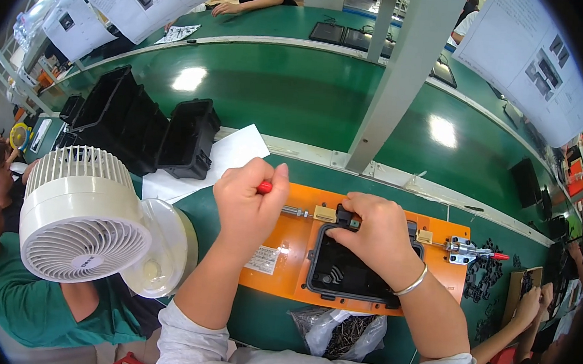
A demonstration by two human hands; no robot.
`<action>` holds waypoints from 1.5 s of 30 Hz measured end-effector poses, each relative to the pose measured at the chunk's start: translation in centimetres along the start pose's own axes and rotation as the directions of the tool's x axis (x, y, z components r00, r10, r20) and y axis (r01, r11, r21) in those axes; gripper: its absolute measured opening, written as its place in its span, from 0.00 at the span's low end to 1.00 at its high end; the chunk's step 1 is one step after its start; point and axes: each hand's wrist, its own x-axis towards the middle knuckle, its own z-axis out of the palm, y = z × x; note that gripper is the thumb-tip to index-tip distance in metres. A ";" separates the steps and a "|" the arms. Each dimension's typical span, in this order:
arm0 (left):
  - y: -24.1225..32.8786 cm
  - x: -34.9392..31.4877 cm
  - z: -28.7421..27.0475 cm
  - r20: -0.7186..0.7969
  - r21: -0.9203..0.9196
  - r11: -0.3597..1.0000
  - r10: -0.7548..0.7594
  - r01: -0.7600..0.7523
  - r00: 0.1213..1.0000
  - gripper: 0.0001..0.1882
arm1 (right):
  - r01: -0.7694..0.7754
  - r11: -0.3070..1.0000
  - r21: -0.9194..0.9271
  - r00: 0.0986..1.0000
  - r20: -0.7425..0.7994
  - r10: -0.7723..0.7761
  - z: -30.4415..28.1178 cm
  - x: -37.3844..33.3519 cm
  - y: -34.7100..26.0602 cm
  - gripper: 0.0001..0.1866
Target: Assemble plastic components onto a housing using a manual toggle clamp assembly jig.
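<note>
My left hand [251,196] is wrapped round the red handle [264,187] of a toggle clamp at the left end of an orange fixture plate [283,265]. The clamp's threaded rod [294,212] points right, toward a tan block [324,214]. Between two such blocks lies a black plastic case [346,267], open side up. My right hand [378,231] is closed over the case's upper edge, thumb and fingers at a small black part [345,216] there; the palm hides some of it. At the fixture's right end, another toggle clamp [464,251] has its red-tipped handle pointing right.
A white fan [83,224] stands at left. Behind it are stacked black cases [189,140] on white paper [240,152]. A plastic bag of screws [348,333] lies before the fixture, and small black parts [482,279] are strewn at right. A metal post [399,81] rises behind. Co-workers sit on both sides.
</note>
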 end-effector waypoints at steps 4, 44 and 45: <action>-0.2 1.9 -3.0 -0.141 -0.449 0.836 -0.415 0.315 0.899 0.14 | -0.018 1.000 0.013 1.000 0.014 0.017 -0.4 0.0 -0.1 0.22; -5.1 0.2 -5.3 -0.576 -0.414 0.879 -0.455 0.238 0.679 0.29 | -0.059 0.998 -0.010 0.946 -0.320 0.053 -4.8 -4.2 -0.9 0.28; -5.9 -0.5 -5.7 -0.568 0.083 0.925 -0.262 0.371 0.781 0.32 | -0.191 0.979 -0.068 0.948 -0.270 0.167 -6.3 -5.9 -1.8 0.28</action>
